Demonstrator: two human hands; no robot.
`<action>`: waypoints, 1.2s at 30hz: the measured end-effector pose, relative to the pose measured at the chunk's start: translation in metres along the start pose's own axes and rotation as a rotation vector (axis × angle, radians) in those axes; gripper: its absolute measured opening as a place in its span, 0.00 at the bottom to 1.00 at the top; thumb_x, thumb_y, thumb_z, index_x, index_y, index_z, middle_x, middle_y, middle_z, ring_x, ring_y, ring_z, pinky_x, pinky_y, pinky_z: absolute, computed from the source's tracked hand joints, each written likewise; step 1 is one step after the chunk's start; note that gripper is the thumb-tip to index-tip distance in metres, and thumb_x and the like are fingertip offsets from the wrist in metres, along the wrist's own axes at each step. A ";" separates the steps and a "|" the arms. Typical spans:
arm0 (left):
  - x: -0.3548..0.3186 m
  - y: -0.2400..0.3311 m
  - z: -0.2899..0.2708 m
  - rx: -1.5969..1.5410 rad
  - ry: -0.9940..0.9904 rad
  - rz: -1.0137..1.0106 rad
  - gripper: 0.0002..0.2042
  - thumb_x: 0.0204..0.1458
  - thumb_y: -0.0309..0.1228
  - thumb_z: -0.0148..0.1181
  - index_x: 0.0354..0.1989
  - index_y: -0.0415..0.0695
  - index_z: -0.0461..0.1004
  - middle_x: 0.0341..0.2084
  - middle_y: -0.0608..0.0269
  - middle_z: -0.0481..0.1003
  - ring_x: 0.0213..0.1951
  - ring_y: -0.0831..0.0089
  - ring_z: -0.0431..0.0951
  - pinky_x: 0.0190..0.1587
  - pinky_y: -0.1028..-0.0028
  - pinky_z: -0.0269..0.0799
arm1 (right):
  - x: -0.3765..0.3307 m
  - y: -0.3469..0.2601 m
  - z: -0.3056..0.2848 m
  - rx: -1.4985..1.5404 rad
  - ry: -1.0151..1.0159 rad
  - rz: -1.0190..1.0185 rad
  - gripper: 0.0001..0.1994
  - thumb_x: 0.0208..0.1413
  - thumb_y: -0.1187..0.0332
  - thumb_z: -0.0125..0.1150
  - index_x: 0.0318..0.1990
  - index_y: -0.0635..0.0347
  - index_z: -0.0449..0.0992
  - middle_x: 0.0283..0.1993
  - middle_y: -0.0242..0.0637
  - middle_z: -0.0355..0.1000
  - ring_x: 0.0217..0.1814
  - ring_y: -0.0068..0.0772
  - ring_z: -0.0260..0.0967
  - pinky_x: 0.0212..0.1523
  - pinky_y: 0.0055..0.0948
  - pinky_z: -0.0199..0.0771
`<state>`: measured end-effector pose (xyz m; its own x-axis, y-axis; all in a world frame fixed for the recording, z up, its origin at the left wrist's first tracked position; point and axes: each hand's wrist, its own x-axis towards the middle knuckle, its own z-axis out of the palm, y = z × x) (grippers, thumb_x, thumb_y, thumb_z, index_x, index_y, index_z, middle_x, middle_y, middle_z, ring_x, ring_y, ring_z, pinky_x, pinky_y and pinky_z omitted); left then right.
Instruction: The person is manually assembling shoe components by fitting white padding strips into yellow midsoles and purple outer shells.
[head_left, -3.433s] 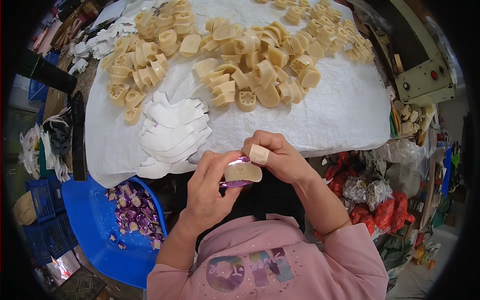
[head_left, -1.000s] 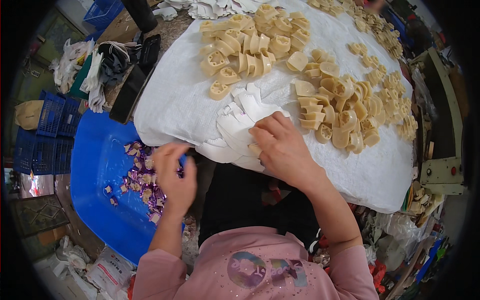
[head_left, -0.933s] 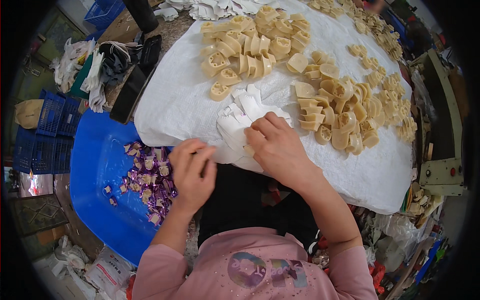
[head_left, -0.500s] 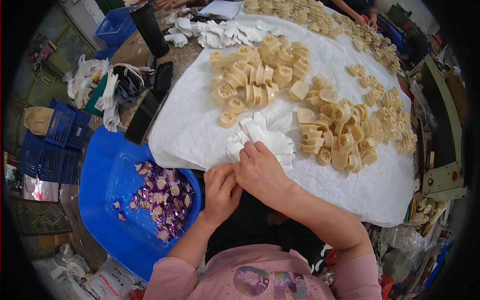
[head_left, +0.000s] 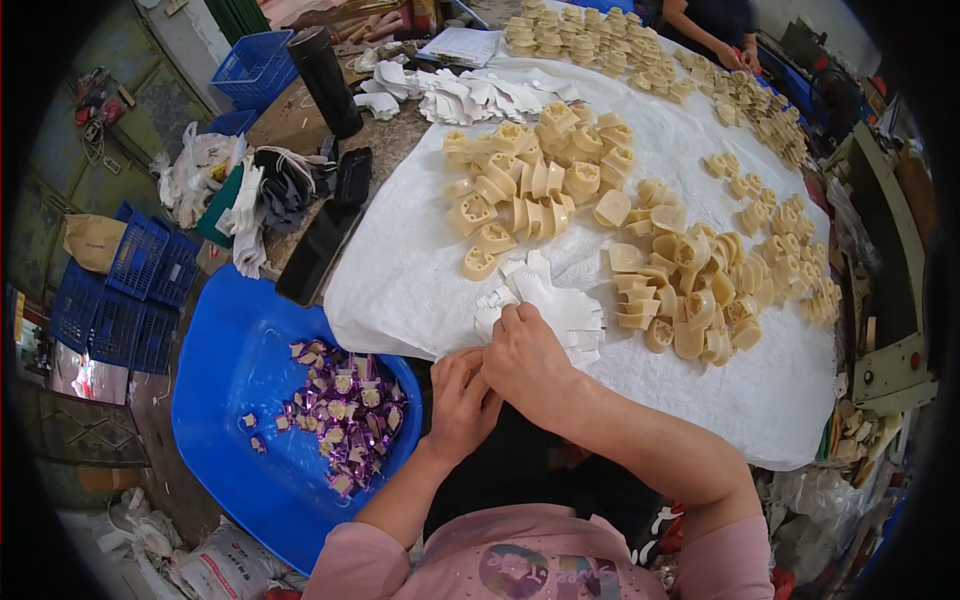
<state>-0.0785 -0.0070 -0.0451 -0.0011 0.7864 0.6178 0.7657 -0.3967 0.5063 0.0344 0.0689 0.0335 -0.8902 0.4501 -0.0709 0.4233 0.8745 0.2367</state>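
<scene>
Right hand [head_left: 535,365]: knuckles up, fingertips pressed down onto the near edge of the stack of white cut pieces [head_left: 545,300] on the white cloth [head_left: 400,280]; it appears to be pinching one piece, though the grip itself is hidden beneath the hand.

Left hand [head_left: 462,400]: touching the right hand's inner side, fingers curled; whether it holds anything cannot be told.

Beyond the right hand: heaps of tan moulded blocks [head_left: 540,185], more to its right [head_left: 690,285].

Left of the left hand, lower: blue tub [head_left: 225,380] holding purple scraps [head_left: 345,410].

Further off, up and left: black flask [head_left: 325,70], blue crates [head_left: 140,280], a second spread of white pieces [head_left: 480,90].

Handling note, as judged: lift only the topmost piece by its edge, with the left hand steadying the stack so the fan beneath does not slide.
</scene>
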 end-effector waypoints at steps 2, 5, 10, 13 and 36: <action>-0.001 -0.001 0.001 0.007 0.002 0.004 0.17 0.34 0.19 0.66 0.37 0.38 0.74 0.38 0.58 0.72 0.43 0.60 0.72 0.45 0.66 0.62 | 0.000 -0.001 0.003 -0.017 -0.005 -0.003 0.06 0.41 0.68 0.58 0.24 0.59 0.78 0.26 0.37 0.71 0.38 0.34 0.65 0.39 0.29 0.60; -0.002 -0.002 0.001 0.009 0.003 0.004 0.17 0.34 0.19 0.66 0.37 0.38 0.74 0.38 0.58 0.72 0.42 0.61 0.72 0.45 0.66 0.62 | -0.002 0.000 0.006 0.020 0.023 -0.009 0.06 0.41 0.68 0.58 0.23 0.59 0.77 0.27 0.38 0.71 0.38 0.35 0.65 0.39 0.29 0.61; -0.003 -0.003 0.003 0.014 0.010 0.002 0.17 0.34 0.19 0.65 0.37 0.39 0.74 0.38 0.58 0.72 0.42 0.62 0.72 0.44 0.66 0.62 | -0.005 0.012 0.013 0.121 0.102 0.017 0.06 0.43 0.68 0.57 0.28 0.58 0.78 0.31 0.39 0.71 0.40 0.36 0.66 0.39 0.31 0.63; 0.000 -0.001 0.004 0.010 0.032 -0.024 0.18 0.35 0.19 0.64 0.39 0.42 0.75 0.36 0.60 0.70 0.41 0.63 0.71 0.43 0.66 0.62 | -0.013 0.026 0.019 0.286 0.185 0.044 0.06 0.42 0.71 0.57 0.27 0.62 0.75 0.31 0.42 0.69 0.39 0.40 0.66 0.40 0.34 0.66; 0.002 0.009 0.008 0.175 -0.020 -0.044 0.22 0.33 0.19 0.62 0.43 0.45 0.75 0.36 0.58 0.66 0.37 0.60 0.66 0.42 0.64 0.59 | -0.113 0.069 0.009 1.332 1.323 0.864 0.08 0.57 0.77 0.44 0.40 0.64 0.70 0.33 0.30 0.69 0.35 0.17 0.65 0.34 0.20 0.67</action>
<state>-0.0663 -0.0050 -0.0444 -0.0262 0.8110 0.5845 0.8653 -0.2744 0.4196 0.1661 0.0801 0.0487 0.2635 0.8860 0.3816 0.0018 0.3951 -0.9186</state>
